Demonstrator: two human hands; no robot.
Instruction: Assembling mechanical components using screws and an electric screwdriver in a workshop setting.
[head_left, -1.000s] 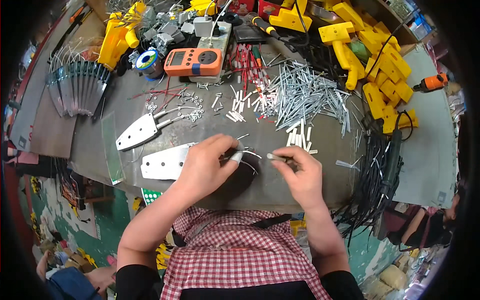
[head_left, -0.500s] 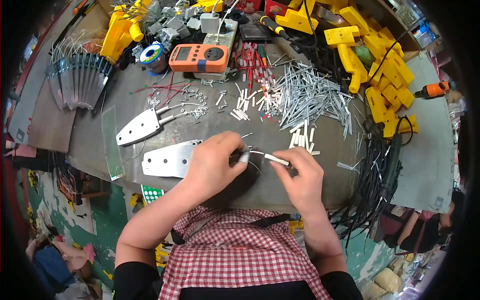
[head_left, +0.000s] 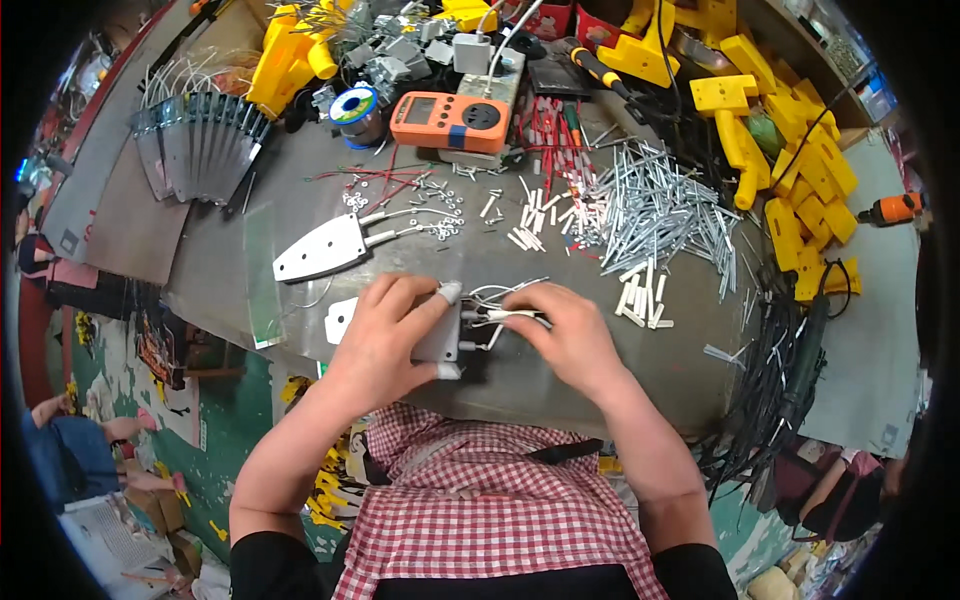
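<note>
My left hand (head_left: 385,335) is closed over a tapered white-and-silver metal plate (head_left: 341,322), its thumb and forefinger, with white coverings at the tips, across the wide end. Two terminals with pale wires stick out of that end. Beside them, my right hand (head_left: 572,340) pinches a short white tube (head_left: 508,314) that lies along one wire close to the plate. Its fingertips partly hide the tube's outer end. Farther back rests a similar white plate (head_left: 322,247) with dark holes and two sleeved leads.
Loose white tubes (head_left: 640,298) and a heap of metal rods (head_left: 665,215) lie to the right. Small nuts and screws are scattered behind the plates. An orange meter (head_left: 450,122), a solder spool (head_left: 357,112) and yellow plastic housings (head_left: 745,130) stand farther back. Black cables (head_left: 770,350) hang at the right edge.
My left hand has gone from the wire to a grip over the plate's wide end. My right hand has brought the white tube left, up against the terminals. The whole view has shifted.
</note>
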